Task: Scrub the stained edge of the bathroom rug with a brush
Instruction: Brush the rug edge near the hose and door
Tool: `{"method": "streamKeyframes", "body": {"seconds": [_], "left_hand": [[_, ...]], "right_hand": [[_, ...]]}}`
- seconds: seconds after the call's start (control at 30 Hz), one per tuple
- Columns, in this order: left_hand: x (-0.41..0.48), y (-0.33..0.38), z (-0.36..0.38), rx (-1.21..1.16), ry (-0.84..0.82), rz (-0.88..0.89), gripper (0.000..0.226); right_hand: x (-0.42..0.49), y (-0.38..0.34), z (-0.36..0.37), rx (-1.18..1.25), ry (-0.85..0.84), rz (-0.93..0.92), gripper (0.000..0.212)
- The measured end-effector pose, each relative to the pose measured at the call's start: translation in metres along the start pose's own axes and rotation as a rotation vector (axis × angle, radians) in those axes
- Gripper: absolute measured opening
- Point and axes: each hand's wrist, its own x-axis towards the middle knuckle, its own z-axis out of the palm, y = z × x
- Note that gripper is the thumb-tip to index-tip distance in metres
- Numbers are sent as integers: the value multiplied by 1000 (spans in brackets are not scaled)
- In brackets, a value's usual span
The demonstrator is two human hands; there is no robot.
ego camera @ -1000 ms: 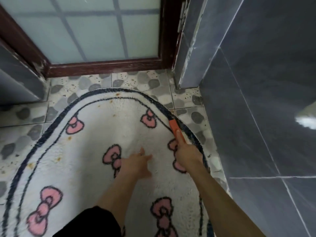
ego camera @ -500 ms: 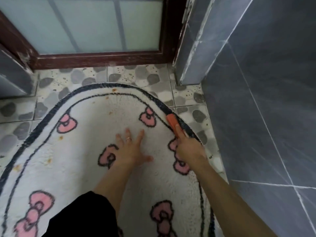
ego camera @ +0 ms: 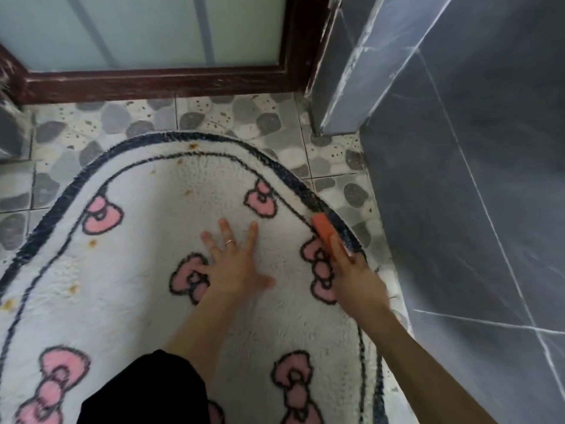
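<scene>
A white oval bathroom rug (ego camera: 146, 270) with a dark navy border and pink bows covers the floor. Brown stains dot its far and left edge (ego camera: 192, 145). My right hand (ego camera: 354, 280) grips an orange brush (ego camera: 325, 229), index finger stretched along its back, and the brush lies on the rug's dark right border. My left hand (ego camera: 232, 264) presses flat on the rug's middle with fingers spread, a ring on one finger.
A dark grey tiled wall (ego camera: 474, 194) rises close on the right. A brown-framed frosted glass door (ego camera: 159, 78) closes off the far side. Pebble-patterned floor tiles (ego camera: 214, 117) surround the rug. A black sleeve (ego camera: 143, 390) shows at the bottom.
My left hand went from loosely curled to flat with fingers spread on the rug. The brush stayed on the right border, shifting slightly along it. The view moved closer.
</scene>
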Motion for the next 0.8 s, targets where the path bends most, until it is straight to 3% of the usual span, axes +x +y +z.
{"method": "streamKeyframes", "body": {"seconds": [0.1, 0.33, 0.43, 0.5, 0.57, 0.67, 0.8], "left_hand": [[0, 4, 1, 25, 19, -4, 130], [0, 4, 1, 14, 3, -18, 129], [0, 1, 1, 23, 3, -10, 129], [1, 3, 3, 25, 11, -10, 129], [3, 5, 3, 43, 26, -17, 130], [3, 7, 3, 52, 17, -31, 132], [2, 7, 2, 64, 19, -47, 129]], "right_hand": [[-45, 25, 16, -31, -22, 47, 87], [73, -45, -41, 62, 52, -34, 82], [10, 0, -5, -2, 10, -6, 84], [-41, 25, 24, 66, 91, 10, 99], [-34, 28, 22, 78, 105, 5, 106], [36, -21, -17, 48, 52, -18, 84], [92, -62, -37, 98, 100, -100, 78]]}}
